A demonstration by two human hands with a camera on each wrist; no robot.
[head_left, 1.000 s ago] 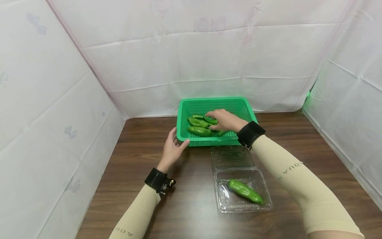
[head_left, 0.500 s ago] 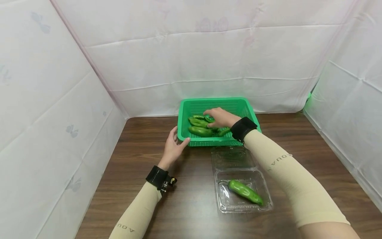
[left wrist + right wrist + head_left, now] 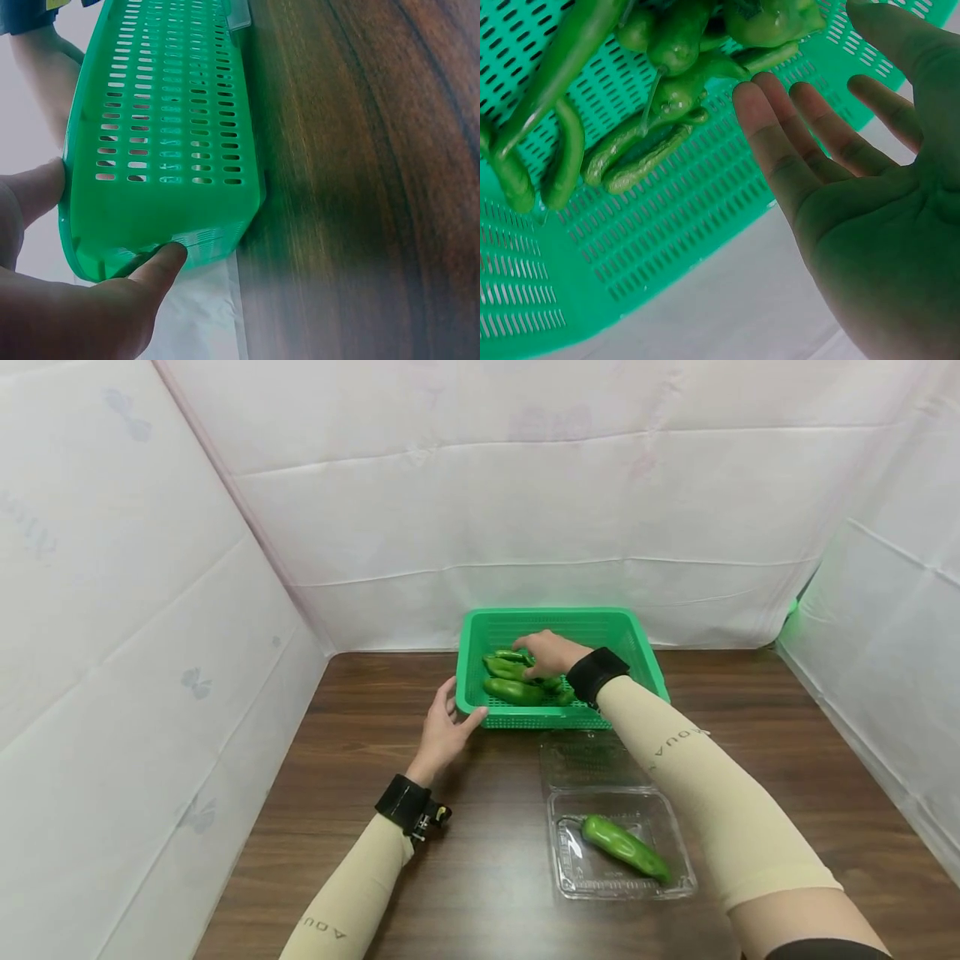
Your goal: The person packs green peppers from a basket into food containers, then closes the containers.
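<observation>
Left hand (image 3: 444, 732) grips the green basket (image 3: 630, 639) corner – right hand (image 3: 550, 653) (fingers spread, holding nothing) hovers over the peppers (image 3: 517, 681) inside

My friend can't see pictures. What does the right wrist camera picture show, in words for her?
An open right hand with straight fingers hovers over a pile of green peppers lying in a green slotted plastic basket, holding nothing. The peppers are long and thin, some with stems showing, heaped toward the top left of the picture.
</observation>
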